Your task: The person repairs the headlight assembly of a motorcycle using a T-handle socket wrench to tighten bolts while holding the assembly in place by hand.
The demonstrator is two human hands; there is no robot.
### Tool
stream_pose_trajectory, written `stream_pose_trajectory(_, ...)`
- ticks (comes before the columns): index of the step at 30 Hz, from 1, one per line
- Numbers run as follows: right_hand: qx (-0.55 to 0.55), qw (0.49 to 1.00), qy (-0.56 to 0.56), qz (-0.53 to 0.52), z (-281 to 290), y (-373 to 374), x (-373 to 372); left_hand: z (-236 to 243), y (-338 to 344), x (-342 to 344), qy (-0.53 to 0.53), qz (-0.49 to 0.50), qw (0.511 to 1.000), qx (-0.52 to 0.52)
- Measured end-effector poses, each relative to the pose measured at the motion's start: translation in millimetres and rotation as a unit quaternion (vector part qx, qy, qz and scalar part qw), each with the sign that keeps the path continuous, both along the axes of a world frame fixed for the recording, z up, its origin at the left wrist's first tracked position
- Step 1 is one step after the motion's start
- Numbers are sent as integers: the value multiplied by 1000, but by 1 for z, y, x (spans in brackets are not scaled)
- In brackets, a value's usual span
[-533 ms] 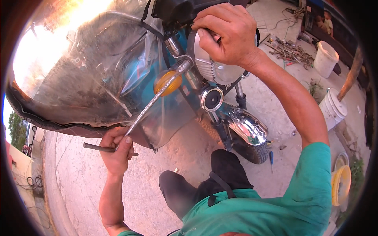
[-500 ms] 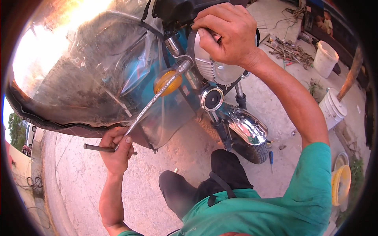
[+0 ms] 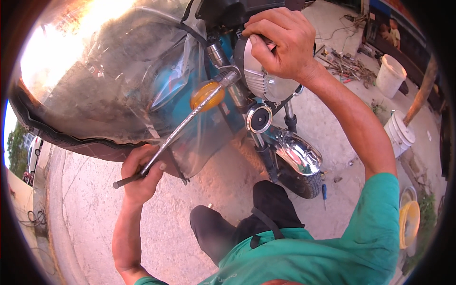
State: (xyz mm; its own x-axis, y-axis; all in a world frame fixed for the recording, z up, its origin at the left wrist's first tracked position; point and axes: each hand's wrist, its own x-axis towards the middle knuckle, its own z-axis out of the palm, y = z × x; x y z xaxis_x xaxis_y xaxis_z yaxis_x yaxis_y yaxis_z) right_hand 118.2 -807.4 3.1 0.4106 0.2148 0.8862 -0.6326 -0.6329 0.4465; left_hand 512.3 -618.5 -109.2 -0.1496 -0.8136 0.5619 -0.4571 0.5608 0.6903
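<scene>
Remotely, I saw left hand (image 3: 141, 175), eight o'clock, wrapped round the metal rod (image 3: 180, 129) | rod slanted toward twelve, across the amber indicator (image 3: 199, 97) | right hand (image 3: 285, 43), one o'clock, clasped the headlight (image 3: 277, 89).

left hand (image 3: 141, 186): gripping rod (image 3: 183, 126) | right hand (image 3: 287, 42): on headlight (image 3: 280, 89) | orange indicator (image 3: 200, 95): behind rod

Left hand (image 3: 141, 183) low, curled, forearm (image 3: 127, 232) upright; right hand (image 3: 287, 45) raised higher, fingers (image 3: 270, 23) bent, forearm slanting inward

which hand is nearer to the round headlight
Right: the right hand rests on the headlight at its top; the left hand is lower and leftward, holding a metal rod.
</scene>
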Motion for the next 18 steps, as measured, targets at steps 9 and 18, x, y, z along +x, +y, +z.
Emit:
stream_pose_trajectory(9, -2, 1000, -6, -2, -2, -1, 0, 17, 10, -20, -63, 23, 996, 52)
stream_pose_trajectory(18, -11, 1000, -7, 5, -2, -2, 0, 19, 5, -11, -236, 74, 965, -91)
